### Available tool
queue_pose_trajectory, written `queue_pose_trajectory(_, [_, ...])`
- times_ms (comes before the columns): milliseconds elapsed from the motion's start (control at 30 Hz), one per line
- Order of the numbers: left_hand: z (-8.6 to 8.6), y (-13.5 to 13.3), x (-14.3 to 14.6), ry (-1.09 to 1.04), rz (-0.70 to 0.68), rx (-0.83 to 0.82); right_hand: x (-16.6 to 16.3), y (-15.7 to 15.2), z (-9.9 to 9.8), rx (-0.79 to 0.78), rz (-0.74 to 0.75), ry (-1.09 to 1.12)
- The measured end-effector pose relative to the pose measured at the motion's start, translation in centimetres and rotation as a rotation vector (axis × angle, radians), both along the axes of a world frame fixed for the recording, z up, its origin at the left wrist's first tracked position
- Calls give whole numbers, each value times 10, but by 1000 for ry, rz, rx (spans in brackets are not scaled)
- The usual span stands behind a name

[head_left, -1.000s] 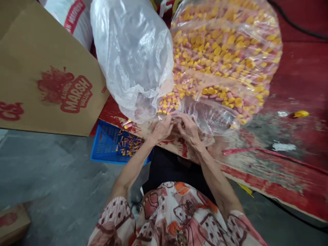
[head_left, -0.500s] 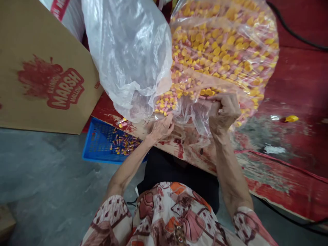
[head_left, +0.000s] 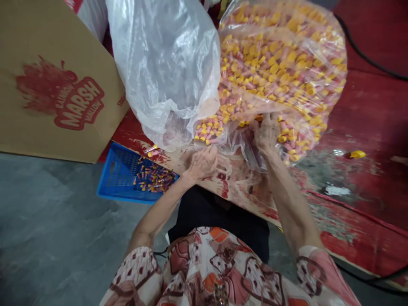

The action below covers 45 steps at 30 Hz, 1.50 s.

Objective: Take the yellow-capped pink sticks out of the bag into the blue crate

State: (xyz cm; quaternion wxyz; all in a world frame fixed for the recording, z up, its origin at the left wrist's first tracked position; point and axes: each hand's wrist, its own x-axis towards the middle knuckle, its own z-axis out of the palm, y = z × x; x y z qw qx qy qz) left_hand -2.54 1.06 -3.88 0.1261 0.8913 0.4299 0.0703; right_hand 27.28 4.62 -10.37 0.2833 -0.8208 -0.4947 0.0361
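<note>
Your right hand (head_left: pixel 267 132) is reaching into the lower mouth of the big clear plastic bag (head_left: pixel 280 72), fingers curled and buried among the pink-and-yellow capped pieces (head_left: pixel 270 68) under the film. Whether it is gripping any of them, you cannot tell; the plastic is blurring the fingertips.

Your left hand (head_left: pixel 200 162) is lying just below the bag's opening, loosely cupped, palm side toward the spill of pieces at the mouth (head_left: pixel 208 127). It is touching the bag's bottom fold, not clenched on anything that shows.

The bag is resting on the red, worn desk (head_left: pixel 360 178), bulging and leaning toward you, with its opening at the desk's near edge. A second clear bag (head_left: pixel 165 63), looking nearly empty, is billowing up beside it on the left, the two touching.

Left of that, a brown cardboard box printed "MARSH" (head_left: pixel 60 97) is standing against the desk. Below the desk edge, on the grey floor (head_left: pixel 57 225), a blue basket (head_left: pixel 123 178) is holding a small heap of the same pieces. One stray yellow-capped piece (head_left: pixel 356 154) is lying alone on the desk, well to the right. A black cable (head_left: pixel 366 57) is running across the far right corner.
</note>
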Motion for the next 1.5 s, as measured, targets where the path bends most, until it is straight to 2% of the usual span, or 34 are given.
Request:
queue_pose_trajectory(67, [-8,-1,-9,-23,5,-22,3,8,2,-27,1,-2])
queue_pose_trajectory(133, [-14,-7,-33,-93,90,32,6,7,3,-47,14,-9])
queue_pose_trajectory(233, [-20,-24,-94,-187,360,148,3,-14,3,-54,52,-34])
queue_pose_trajectory(367, [-28,-48,-186,-143,736,169,-17,-60,-2,-11,110,-59])
queue_pose_trajectory(433, [-30,-53,-213,-104,818,188,-29,-82,-6,45,147,-76])
queue_pose_trajectory(500, [-31,-53,-215,-139,790,238,-40,-98,-8,97,199,-89])
queue_pose_trajectory(533, [-30,-49,-207,-189,733,256,-43,-102,-9,106,238,-93])
queue_pose_trajectory(600, [-29,-37,-170,-318,534,248,-45,-104,-7,78,327,-110])
queue_pose_trajectory(700, [-28,-2,-85,-430,101,135,-31,-86,7,-6,393,-192])
queue_pose_trajectory(767, [-29,32,-24,-367,-170,27,-8,-62,23,-63,357,-278])
queue_pose_trajectory(800, [-29,52,4,-311,-252,-13,6,-49,32,-93,324,-321])
queue_pose_trajectory(900, [-30,117,69,-181,-242,8,51,-7,56,-174,242,-425])
queue_pose_trajectory(1000, [-32,172,111,-162,-210,93,82,31,66,-193,220,-442])
queue_pose_trajectory(1100, [-29,195,137,-147,-151,132,89,57,67,-154,188,-370])
queue_pose_trajectory(1200, [-18,184,147,-90,-90,61,75,65,66,-141,86,-297])
queue_pose_trajectory(1267, [-11,166,143,-60,-106,23,61,56,65,-168,55,-258])
queue_pose_trajectory(1333, [-9,148,134,-57,-157,10,49,40,61,-193,102,-228])
queue_pose_trajectory(1500, [-19,119,113,-65,-197,40,36,-3,40,-155,197,-209])
